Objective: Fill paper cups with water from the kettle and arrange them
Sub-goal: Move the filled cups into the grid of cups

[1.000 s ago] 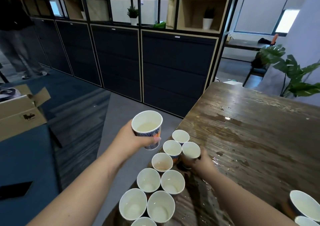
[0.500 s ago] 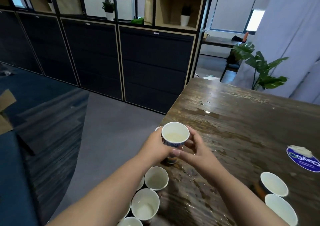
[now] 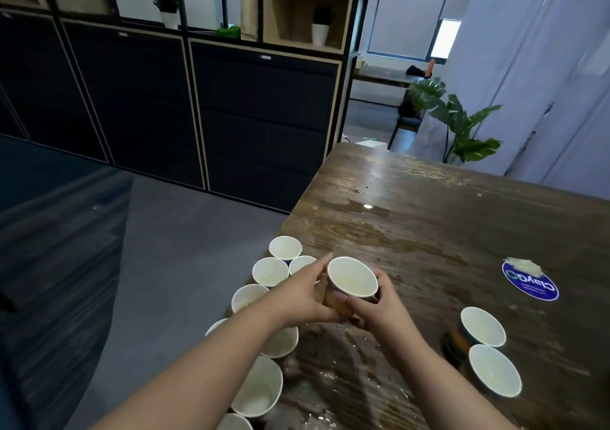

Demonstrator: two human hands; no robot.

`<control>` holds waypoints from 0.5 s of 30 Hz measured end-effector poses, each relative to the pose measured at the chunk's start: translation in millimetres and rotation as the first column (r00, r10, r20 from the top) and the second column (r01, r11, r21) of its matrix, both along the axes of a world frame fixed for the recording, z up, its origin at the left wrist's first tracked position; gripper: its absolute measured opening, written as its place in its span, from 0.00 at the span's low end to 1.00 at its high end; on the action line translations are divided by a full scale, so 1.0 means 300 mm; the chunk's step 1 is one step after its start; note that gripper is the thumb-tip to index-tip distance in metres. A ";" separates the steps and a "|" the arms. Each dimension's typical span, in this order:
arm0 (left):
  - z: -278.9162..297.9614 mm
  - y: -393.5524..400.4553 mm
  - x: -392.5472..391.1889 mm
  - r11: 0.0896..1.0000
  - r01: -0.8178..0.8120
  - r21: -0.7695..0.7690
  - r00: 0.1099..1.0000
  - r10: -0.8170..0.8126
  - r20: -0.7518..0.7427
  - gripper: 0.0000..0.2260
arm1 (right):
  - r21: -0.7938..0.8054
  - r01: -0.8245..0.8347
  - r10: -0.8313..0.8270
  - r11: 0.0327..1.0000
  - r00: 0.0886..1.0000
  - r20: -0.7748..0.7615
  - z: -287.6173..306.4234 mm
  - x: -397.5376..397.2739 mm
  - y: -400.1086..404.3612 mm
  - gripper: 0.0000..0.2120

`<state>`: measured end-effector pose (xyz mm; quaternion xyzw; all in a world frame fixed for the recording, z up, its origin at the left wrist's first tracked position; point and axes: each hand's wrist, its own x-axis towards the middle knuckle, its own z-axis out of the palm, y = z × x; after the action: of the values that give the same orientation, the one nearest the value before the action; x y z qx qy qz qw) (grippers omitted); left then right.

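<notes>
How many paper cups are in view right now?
11. One cup held between left hand and right hand; eight cups along the table's left edge; two cups at right. Arms may hide more.

This looks like an office. A long row of dark lateral filing cabinets with pale wood edging (image 3: 260, 112) runs along the far side, each with a small label plate at the top. Above them stands a black metal-framed open shelving unit with light wooden cubbies (image 3: 308, 10), holding small green plants in white pots (image 3: 166, 5). Grey carpet flooring (image 3: 185, 258) covers the room. Beyond the far corner of the worn dark wooden worktop (image 3: 462, 218) stand a large-leafed green floor plant (image 3: 462, 126), a long desk against a bright window with pale roller blinds (image 3: 406, 13), and a dark chair (image 3: 407, 119).
</notes>
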<state>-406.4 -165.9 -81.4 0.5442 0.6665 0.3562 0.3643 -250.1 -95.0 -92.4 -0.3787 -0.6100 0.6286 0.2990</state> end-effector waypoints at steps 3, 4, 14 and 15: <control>-0.030 -0.031 -0.125 0.993 -0.098 -0.060 0.994 0.095 -0.055 0.36 | -0.039 0.056 -0.053 0.998 0.996 0.071 -0.065 0.013 -0.007 0.29; -0.046 -0.047 -0.169 0.983 -0.175 -0.048 0.984 0.174 -0.034 0.31 | -0.037 0.069 -0.066 0.997 0.994 0.085 -0.094 0.016 -0.010 0.29; -0.169 -0.149 -0.350 0.705 -0.604 -0.372 0.642 0.707 0.297 0.28 | 0.018 0.100 -0.101 0.995 0.970 0.219 -0.288 -0.047 -0.067 0.24; -0.179 -0.142 -0.347 0.700 -0.592 -0.398 0.623 0.712 0.325 0.29 | 0.010 0.086 -0.087 0.996 0.972 0.217 -0.294 -0.061 -0.071 0.26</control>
<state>-510.6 -208.5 -135.2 0.1119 0.7532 0.4937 0.4200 -268.3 -116.3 -180.7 -0.4712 -0.6222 0.5696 0.2577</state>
